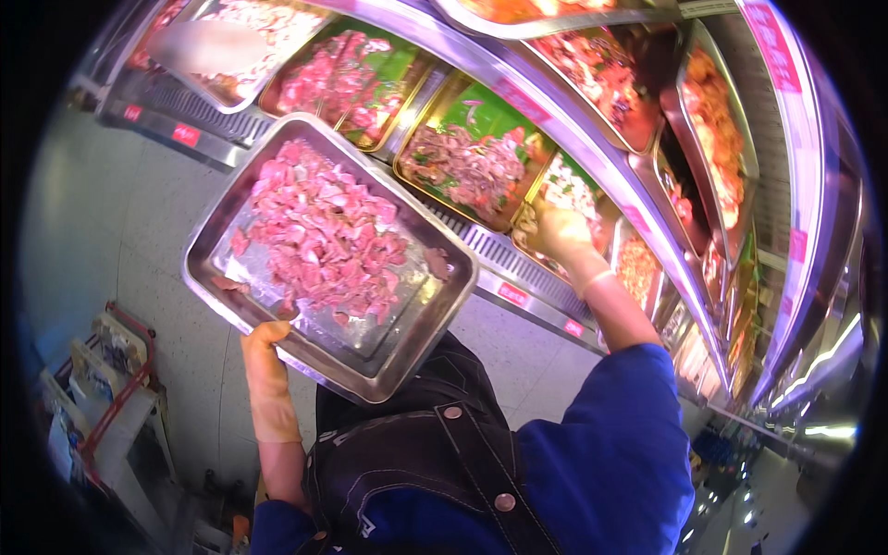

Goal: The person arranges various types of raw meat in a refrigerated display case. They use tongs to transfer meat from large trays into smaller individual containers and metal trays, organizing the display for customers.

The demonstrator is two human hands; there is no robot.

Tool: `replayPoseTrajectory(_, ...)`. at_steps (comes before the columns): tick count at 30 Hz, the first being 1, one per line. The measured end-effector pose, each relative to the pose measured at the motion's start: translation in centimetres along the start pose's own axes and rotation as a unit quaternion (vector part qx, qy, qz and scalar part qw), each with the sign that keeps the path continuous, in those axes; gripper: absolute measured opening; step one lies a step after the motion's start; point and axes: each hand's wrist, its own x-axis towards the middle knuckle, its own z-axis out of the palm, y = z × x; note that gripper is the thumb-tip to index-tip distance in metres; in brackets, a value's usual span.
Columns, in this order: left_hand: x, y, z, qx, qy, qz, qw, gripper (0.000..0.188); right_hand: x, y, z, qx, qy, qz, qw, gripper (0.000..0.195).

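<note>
My left hand (267,361), in a pale glove, grips the near left rim of a rectangular stainless-steel tray (374,347), thumb over the edge. Sliced raw pink meat (326,236) is heaped toward its far side, with a few loose slices nearer the rim. The tray is held over the floor in front of the refrigerated display case. My right hand (565,236), also gloved, reaches down into a display tray of pale meat pieces (569,184) with green bits. Its fingertips are partly hidden, so whether they hold any meat is unclear.
Beside the right hand stands a display tray of darker sliced meat (465,166); another with pink meat (333,76) lies farther left. A lit shelf edge (590,146) curves above them, carrying more trays. A vent grille (485,243) lines the case front. Equipment with a red rail (118,409) stands lower left.
</note>
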Motion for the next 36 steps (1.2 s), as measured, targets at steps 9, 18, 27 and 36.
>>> replayPoseTrajectory(9,-0.8,1.1,0.3,0.035,-0.005,-0.004,0.999,0.043,-0.9,0.6,-2.1,-0.046,-0.039,0.026,0.998,0.062)
replayPoseTrajectory(18,-0.8,0.8,0.2,0.01,0.012,-0.021,1.0,0.038,2.7,3.0,-1.7,-0.027,0.034,0.04,0.998,0.052)
replayPoseTrajectory(27,-0.4,0.4,0.0,0.005,0.011,-0.02,1.0,0.045,5.1,-4.3,0.3,0.015,0.063,-0.123,0.99,0.042)
replayPoseTrajectory(36,-0.6,-0.2,0.1,0.057,0.021,0.031,0.998,0.028,5.0,0.5,0.6,0.133,0.075,0.023,0.988,0.049)
